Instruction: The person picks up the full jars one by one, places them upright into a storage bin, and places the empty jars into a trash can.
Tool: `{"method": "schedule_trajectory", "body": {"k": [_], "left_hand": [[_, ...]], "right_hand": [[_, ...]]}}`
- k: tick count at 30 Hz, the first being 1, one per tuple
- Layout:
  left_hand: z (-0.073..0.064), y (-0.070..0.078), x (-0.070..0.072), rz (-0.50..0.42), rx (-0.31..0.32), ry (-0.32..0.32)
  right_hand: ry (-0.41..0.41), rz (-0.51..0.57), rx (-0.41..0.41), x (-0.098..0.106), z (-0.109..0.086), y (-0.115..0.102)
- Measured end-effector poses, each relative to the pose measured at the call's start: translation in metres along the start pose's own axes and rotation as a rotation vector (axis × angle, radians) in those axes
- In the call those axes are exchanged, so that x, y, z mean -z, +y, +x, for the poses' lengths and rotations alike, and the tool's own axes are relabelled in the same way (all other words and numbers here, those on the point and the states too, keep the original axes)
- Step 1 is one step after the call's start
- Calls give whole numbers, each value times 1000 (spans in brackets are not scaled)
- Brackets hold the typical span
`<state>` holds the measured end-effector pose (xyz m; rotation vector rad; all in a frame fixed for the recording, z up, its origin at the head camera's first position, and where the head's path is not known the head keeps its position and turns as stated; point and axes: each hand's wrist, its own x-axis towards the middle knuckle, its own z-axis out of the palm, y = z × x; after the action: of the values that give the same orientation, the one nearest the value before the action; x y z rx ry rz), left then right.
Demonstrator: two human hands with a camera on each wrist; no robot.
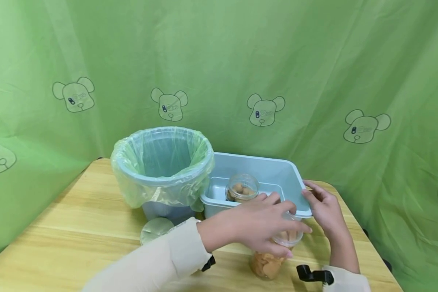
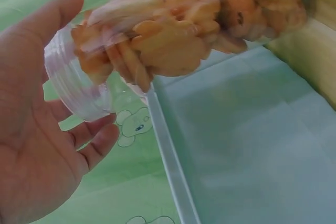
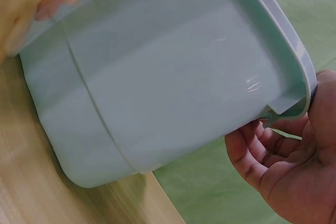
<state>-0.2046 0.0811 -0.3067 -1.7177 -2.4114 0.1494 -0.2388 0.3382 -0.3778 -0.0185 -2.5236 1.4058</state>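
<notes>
My left hand [image 1: 260, 225] is around the neck of a clear jar [image 1: 268, 265] of orange-brown biscuits. In the left wrist view the thumb lies along one side of the jar's neck [image 2: 79, 85] and the fingers curl along the other. My right hand [image 1: 326, 211] holds the right corner of a light blue plastic basin [image 1: 255, 160]. Its fingers [image 3: 244, 153] curl under the rim in the right wrist view. Inside the basin stands another clear jar [image 1: 242, 187], without a lid, with round brown pieces in it.
Left of the basin stands a blue bin [image 1: 164, 209] lined with a thin green bag [image 1: 131, 182]. A pale round disc [image 1: 156, 230] lies on the wooden table [image 1: 65, 239] before it. Green printed cloth [image 1: 219, 61] hangs behind and at the sides.
</notes>
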Motion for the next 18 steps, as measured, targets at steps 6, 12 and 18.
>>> {"method": "schedule_trajectory", "body": {"k": [6,12,18], "left_hand": [[5,3,5,59,-35,14],[7,4,9,41,-50,11],[13,3,11,-17,-27,-44]], "right_hand": [[-2,3,5,0,-1,0],[-7,9,9,0,-1,0],[3,-1,14,1,1,1]]}}
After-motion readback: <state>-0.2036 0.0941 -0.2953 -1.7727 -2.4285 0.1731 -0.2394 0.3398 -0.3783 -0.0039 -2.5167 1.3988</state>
